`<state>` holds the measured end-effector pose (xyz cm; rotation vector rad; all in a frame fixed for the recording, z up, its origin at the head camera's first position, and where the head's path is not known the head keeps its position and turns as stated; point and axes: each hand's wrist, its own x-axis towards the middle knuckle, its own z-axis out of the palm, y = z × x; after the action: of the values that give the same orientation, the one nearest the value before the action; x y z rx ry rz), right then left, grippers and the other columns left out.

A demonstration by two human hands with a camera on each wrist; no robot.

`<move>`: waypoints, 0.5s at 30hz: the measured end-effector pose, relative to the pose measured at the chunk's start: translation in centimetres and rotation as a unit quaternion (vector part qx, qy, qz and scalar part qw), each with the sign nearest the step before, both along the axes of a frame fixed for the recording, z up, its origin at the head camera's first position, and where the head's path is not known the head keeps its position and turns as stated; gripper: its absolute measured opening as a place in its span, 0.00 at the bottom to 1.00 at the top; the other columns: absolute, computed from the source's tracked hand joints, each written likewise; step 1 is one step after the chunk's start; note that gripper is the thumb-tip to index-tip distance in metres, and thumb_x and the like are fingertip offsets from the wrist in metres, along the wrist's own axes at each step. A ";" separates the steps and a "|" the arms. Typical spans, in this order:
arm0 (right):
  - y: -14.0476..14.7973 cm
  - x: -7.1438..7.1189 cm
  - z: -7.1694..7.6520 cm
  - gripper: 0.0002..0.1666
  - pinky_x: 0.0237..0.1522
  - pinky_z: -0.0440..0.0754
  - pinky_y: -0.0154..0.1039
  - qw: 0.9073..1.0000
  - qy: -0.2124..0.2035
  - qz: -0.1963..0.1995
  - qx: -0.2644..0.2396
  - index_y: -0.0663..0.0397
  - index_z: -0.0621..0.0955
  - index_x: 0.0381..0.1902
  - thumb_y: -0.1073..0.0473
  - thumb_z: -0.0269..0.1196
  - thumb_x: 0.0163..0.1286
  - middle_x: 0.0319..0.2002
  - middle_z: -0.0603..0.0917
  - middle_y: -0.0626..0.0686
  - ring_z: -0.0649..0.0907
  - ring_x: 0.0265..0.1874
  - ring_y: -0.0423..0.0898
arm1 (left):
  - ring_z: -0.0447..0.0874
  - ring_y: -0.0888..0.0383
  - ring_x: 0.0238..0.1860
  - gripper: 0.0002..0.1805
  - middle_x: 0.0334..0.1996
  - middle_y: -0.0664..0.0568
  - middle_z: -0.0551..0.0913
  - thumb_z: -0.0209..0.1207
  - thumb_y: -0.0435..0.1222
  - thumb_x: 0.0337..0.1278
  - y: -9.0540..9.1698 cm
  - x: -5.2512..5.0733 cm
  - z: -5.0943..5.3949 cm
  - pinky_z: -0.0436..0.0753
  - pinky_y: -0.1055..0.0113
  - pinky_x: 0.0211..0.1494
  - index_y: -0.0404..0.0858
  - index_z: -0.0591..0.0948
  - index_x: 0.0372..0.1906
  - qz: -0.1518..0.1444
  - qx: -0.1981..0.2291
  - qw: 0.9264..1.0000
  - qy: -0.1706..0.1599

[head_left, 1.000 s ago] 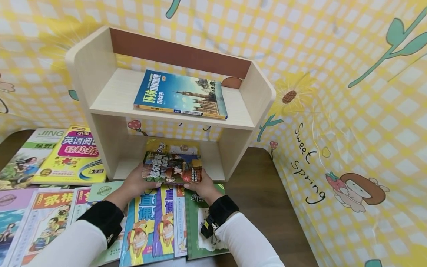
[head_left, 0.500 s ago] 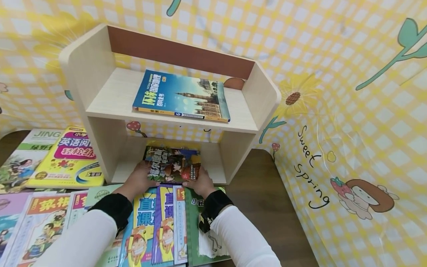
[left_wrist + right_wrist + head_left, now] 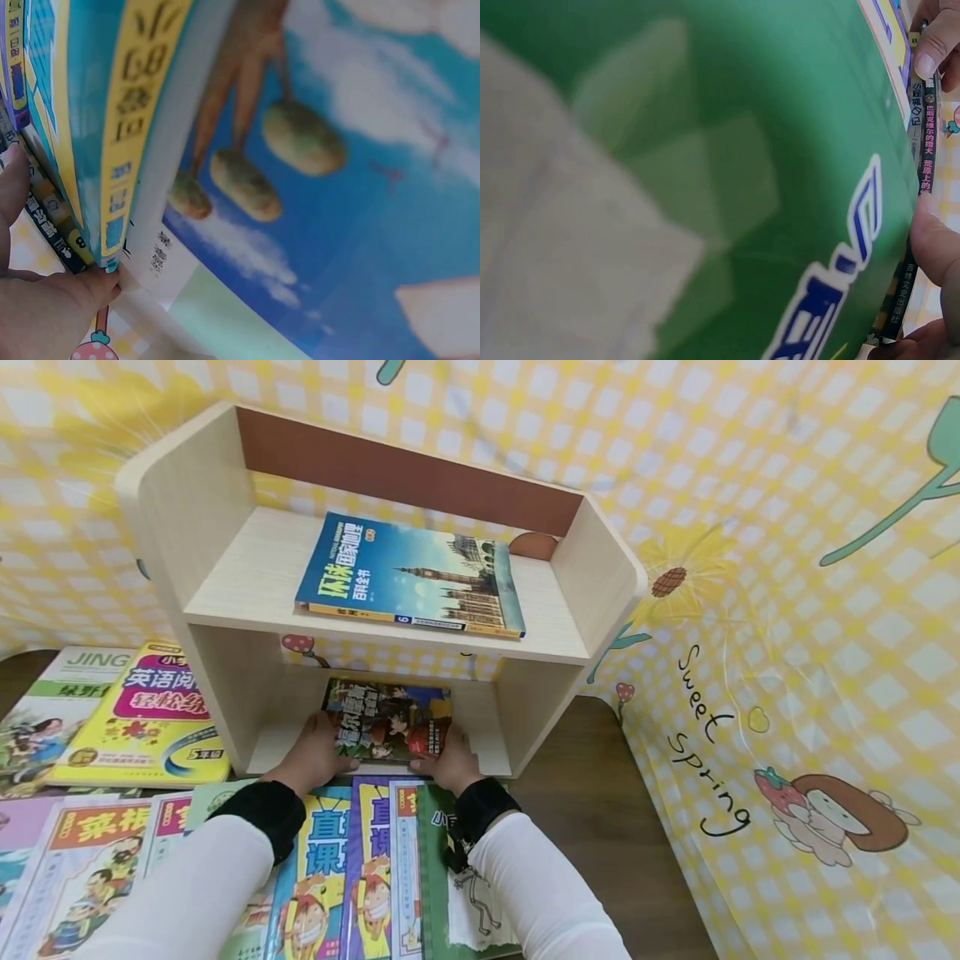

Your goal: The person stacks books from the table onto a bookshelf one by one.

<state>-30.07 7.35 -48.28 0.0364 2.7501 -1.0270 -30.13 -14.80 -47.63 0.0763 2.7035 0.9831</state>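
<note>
Dark book [image 3: 390, 720]: inside the bookcase [image 3: 540, 702], lower level.
Left hand [image 3: 311, 753], right hand [image 3: 450, 760]: clamped on its opposite ends.
Green book [image 3: 802, 187]: in front of the bookcase; the right cuff [image 3: 483, 806], brushing low, could drag it.

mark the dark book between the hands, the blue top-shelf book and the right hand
Dark book [image 3: 392, 720]: head view, middle of front cover
Blue book [image 3: 415, 575]: head view, middle of front cover
Right hand [image 3: 453, 762]: head view, middle of hand
</note>
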 end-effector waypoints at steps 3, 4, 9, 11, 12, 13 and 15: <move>0.0 -0.1 0.5 0.56 0.67 0.59 0.60 1.000 0.006 -0.002 -0.009 0.65 0.50 0.75 0.49 0.69 0.61 0.71 0.59 0.67 0.63 0.69 0.62 | 0.43 0.27 0.70 0.54 0.69 0.18 0.38 0.64 0.36 0.58 0.2 -0.3 0.3 0.53 0.42 0.71 0.13 0.37 0.68 0.006 0.003 1.000 -0.001; 0.0 -0.1 0.6 0.57 0.68 0.59 0.59 1.000 0.000 -0.003 -0.010 0.65 0.50 0.75 0.49 0.69 0.62 0.72 0.58 0.67 0.62 0.69 0.62 | 0.43 0.28 0.70 0.54 0.69 0.18 0.39 0.64 0.37 0.58 0.2 -0.3 0.4 0.53 0.42 0.71 0.13 0.38 0.68 0.007 0.002 1.000 0.000; 0.0 -0.4 1.0 0.56 0.69 0.60 0.55 1.000 -0.007 -0.006 -0.018 0.66 0.49 0.75 0.50 0.69 0.63 0.72 0.56 0.67 0.61 0.70 0.62 | 0.43 0.27 0.70 0.55 0.69 0.18 0.39 0.64 0.38 0.58 0.4 -0.8 0.3 0.54 0.42 0.71 0.13 0.37 0.67 0.005 -0.010 1.000 -0.003; -0.1 -0.5 1.0 0.56 0.69 0.61 0.55 1.000 -0.004 -0.004 -0.024 0.67 0.49 0.75 0.51 0.68 0.63 0.72 0.56 0.67 0.61 0.70 0.62 | 0.42 0.27 0.70 0.55 0.69 0.18 0.38 0.64 0.39 0.58 0.4 -0.9 0.2 0.54 0.42 0.71 0.13 0.37 0.67 0.005 -0.013 1.000 -0.005; -0.1 -0.6 1.0 0.55 0.69 0.61 0.54 1.000 -0.003 -0.003 -0.027 0.67 0.49 0.75 0.51 0.68 0.63 0.72 0.56 0.68 0.60 0.70 0.62 | 0.42 0.27 0.70 0.55 0.69 0.18 0.38 0.64 0.39 0.58 0.4 -1.0 0.1 0.54 0.42 0.71 0.13 0.37 0.68 0.006 -0.014 1.000 -0.007; -0.1 -0.6 0.9 0.55 0.69 0.61 0.54 1.000 -0.002 -0.001 -0.030 0.67 0.49 0.74 0.52 0.68 0.63 0.72 0.56 0.68 0.60 0.70 0.62 | 0.42 0.27 0.70 0.55 0.69 0.18 0.38 0.64 0.39 0.58 0.3 -1.1 0.1 0.54 0.42 0.71 0.13 0.37 0.68 0.007 -0.015 1.000 -0.009; -0.1 -0.8 0.8 0.55 0.69 0.61 0.53 0.999 0.002 0.002 -0.035 0.67 0.49 0.74 0.52 0.68 0.63 0.72 0.56 0.68 0.60 0.70 0.62 | 0.42 0.27 0.70 0.55 0.69 0.18 0.38 0.64 0.39 0.58 0.3 -1.2 0.0 0.54 0.42 0.71 0.13 0.37 0.68 0.008 -0.019 1.000 -0.009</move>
<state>-30.89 7.23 -47.50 0.0200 2.7140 -1.1226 -31.36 -14.48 -47.65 0.0394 2.7078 0.9328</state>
